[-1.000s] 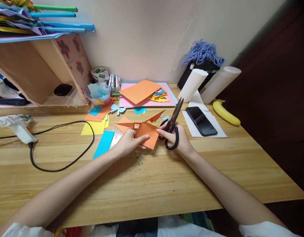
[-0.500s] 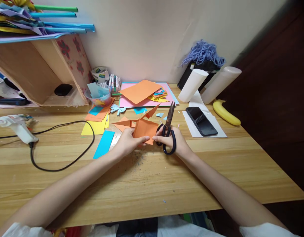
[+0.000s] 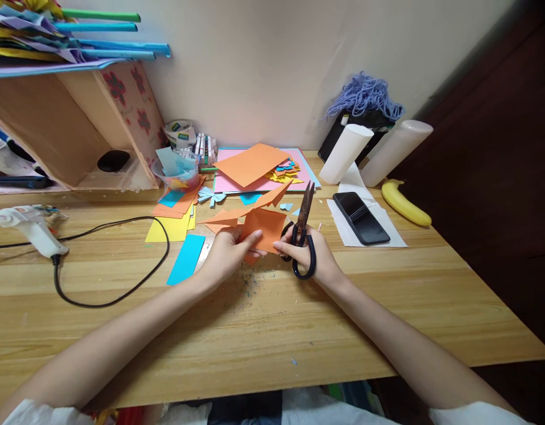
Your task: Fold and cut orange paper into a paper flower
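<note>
At the far left of the wooden desk (image 3: 387, 313) a white glue gun (image 3: 27, 227) is laid with its black cord (image 3: 113, 260) looped toward a yellow sheet (image 3: 168, 229) and a blue strip (image 3: 186, 258). Near the desk's middle, the folded orange paper (image 3: 263, 227) is pinched at its lower left edge by the left hand (image 3: 228, 254), raised just above the surface. The paper's right edge is touched by the right hand (image 3: 314, 254), whose fingers are closed through the handles of black scissors (image 3: 302, 230), blades together and pointing away; further right a phone (image 3: 361, 217) and a banana (image 3: 405, 202) are seen.
</note>
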`<state>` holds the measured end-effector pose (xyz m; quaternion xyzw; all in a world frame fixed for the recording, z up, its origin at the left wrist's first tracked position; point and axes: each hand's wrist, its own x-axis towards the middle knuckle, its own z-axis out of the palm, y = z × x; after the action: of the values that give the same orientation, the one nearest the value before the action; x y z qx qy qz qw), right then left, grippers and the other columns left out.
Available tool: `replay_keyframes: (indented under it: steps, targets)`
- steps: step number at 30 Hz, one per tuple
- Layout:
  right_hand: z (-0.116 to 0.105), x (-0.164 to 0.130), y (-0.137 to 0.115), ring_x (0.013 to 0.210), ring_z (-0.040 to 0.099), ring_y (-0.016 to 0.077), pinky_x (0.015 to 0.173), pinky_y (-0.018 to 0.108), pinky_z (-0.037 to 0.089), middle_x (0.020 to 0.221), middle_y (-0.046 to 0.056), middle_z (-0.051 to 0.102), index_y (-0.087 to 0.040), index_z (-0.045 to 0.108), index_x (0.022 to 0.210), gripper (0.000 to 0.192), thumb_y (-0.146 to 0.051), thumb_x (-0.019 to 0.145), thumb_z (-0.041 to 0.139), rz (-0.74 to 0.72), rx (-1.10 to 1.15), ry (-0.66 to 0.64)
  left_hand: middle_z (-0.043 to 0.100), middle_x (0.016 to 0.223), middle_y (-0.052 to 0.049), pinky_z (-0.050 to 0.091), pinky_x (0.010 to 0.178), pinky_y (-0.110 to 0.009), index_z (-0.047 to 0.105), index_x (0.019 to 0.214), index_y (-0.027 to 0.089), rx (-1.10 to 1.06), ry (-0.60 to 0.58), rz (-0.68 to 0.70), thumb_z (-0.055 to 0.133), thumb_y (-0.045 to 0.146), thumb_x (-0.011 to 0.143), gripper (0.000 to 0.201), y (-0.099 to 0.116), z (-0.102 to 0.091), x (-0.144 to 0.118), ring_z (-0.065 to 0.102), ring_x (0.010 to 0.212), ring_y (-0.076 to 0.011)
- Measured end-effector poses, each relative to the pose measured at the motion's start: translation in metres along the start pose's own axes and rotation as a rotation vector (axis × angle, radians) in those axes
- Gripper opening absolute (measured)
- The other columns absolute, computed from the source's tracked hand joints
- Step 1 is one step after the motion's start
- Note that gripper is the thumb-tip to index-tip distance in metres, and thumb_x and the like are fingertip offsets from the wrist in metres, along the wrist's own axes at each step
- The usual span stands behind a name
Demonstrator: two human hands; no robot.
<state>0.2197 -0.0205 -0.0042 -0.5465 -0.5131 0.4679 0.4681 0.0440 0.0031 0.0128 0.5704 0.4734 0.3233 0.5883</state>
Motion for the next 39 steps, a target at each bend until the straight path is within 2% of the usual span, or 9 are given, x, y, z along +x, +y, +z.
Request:
replay_keyframes:
  steps: [3, 5, 7, 9, 12, 14, 21, 32, 39]
  targets:
    - [0.0, 0.001, -0.003, 0.056, 0.061, 0.0144, 0.058, 0.029, 0.051, 0.064, 0.0, 0.061, -0.019, 0.044, 0.075, 0.044, -0.051, 0.062, 0.071, 0.037, 0.113, -0.015, 0.071, 0.083, -0.01, 0.054, 0.062, -0.027, 0.06, 0.092, 0.01, -0.001, 0.052, 0.03, 0.06, 0.047, 0.075, 0.041, 0.006, -0.004, 0.001, 0.069, 0.071, -0.0211]
    - [-0.003, 0.002, -0.003, 0.054, 0.06, 0.0137, 0.056, 0.029, 0.05, 0.064, -0.001, 0.059, -0.019, 0.044, 0.079, 0.046, -0.06, 0.068, 0.062, 0.087, 0.216, -0.104, 0.07, 0.075, -0.01, 0.055, 0.061, -0.027, 0.059, 0.09, 0.01, 0.023, 0.126, 0.068, 0.059, 0.048, 0.075, 0.041, 0.012, -0.009, 0.002, 0.069, 0.068, -0.0214]
    - [-0.008, 0.002, -0.002, 0.053, 0.058, 0.0129, 0.055, 0.028, 0.049, 0.062, -0.002, 0.053, -0.018, 0.045, 0.085, 0.054, -0.071, 0.072, 0.046, 0.099, 0.296, -0.275, 0.07, 0.068, -0.009, 0.054, 0.058, -0.026, 0.058, 0.085, 0.01, 0.049, 0.194, 0.125, 0.059, 0.048, 0.076, 0.039, 0.021, -0.016, 0.002, 0.069, 0.064, -0.021]
    - [-0.014, -0.001, -0.001, 0.054, 0.054, 0.0126, 0.057, 0.03, 0.049, 0.064, -0.002, 0.049, -0.017, 0.047, 0.09, 0.066, -0.079, 0.07, 0.034, 0.072, 0.259, -0.484, 0.069, 0.063, -0.008, 0.055, 0.058, -0.026, 0.056, 0.082, 0.011, 0.067, 0.238, 0.179, 0.057, 0.047, 0.077, 0.037, 0.029, -0.024, 0.002, 0.068, 0.062, -0.0204]
    - [-0.019, -0.007, -0.002, 0.059, 0.05, 0.0126, 0.062, 0.03, 0.047, 0.066, -0.002, 0.046, -0.016, 0.047, 0.095, 0.071, -0.08, 0.069, 0.031, 0.0, 0.15, -0.697, 0.069, 0.063, -0.008, 0.055, 0.058, -0.026, 0.056, 0.083, 0.011, 0.076, 0.277, 0.236, 0.056, 0.045, 0.079, 0.035, 0.039, -0.033, 0.001, 0.068, 0.061, -0.0196]
    - [-0.02, -0.011, -0.002, 0.058, 0.047, 0.0125, 0.06, 0.03, 0.046, 0.066, -0.001, 0.045, -0.016, 0.047, 0.096, 0.071, -0.079, 0.071, 0.027, -0.003, 0.115, -0.783, 0.069, 0.066, -0.008, 0.055, 0.057, -0.025, 0.055, 0.084, 0.011, 0.08, 0.286, 0.241, 0.056, 0.044, 0.079, 0.034, 0.042, -0.036, 0.0, 0.068, 0.062, -0.0197]
    - [-0.015, -0.015, 0.002, 0.056, 0.042, 0.0112, 0.058, 0.028, 0.045, 0.066, -0.002, 0.042, -0.016, 0.046, 0.096, 0.07, -0.079, 0.071, 0.027, 0.041, 0.117, -0.833, 0.07, 0.079, -0.012, 0.056, 0.056, -0.026, 0.054, 0.089, 0.011, 0.098, 0.157, 0.167, 0.058, 0.043, 0.079, 0.033, 0.038, -0.031, 0.0, 0.069, 0.064, -0.0209]
    - [-0.008, -0.016, 0.001, 0.052, 0.04, 0.0097, 0.054, 0.027, 0.046, 0.064, -0.004, 0.039, -0.018, 0.043, 0.091, 0.066, -0.079, 0.071, 0.028, 0.025, 0.138, -0.821, 0.071, 0.083, -0.014, 0.056, 0.054, -0.025, 0.055, 0.089, 0.01, 0.045, 0.146, 0.158, 0.061, 0.043, 0.076, 0.036, 0.035, -0.031, 0.001, 0.07, 0.065, -0.0216]
    - [-0.009, -0.016, 0.001, 0.053, 0.039, 0.0096, 0.055, 0.026, 0.045, 0.064, -0.004, 0.039, -0.018, 0.045, 0.092, 0.068, -0.079, 0.07, 0.028, 0.062, 0.129, -0.824, 0.071, 0.075, -0.013, 0.056, 0.054, -0.026, 0.055, 0.091, 0.01, 0.051, 0.148, 0.157, 0.06, 0.045, 0.076, 0.039, 0.034, -0.032, 0.002, 0.07, 0.065, -0.0229]
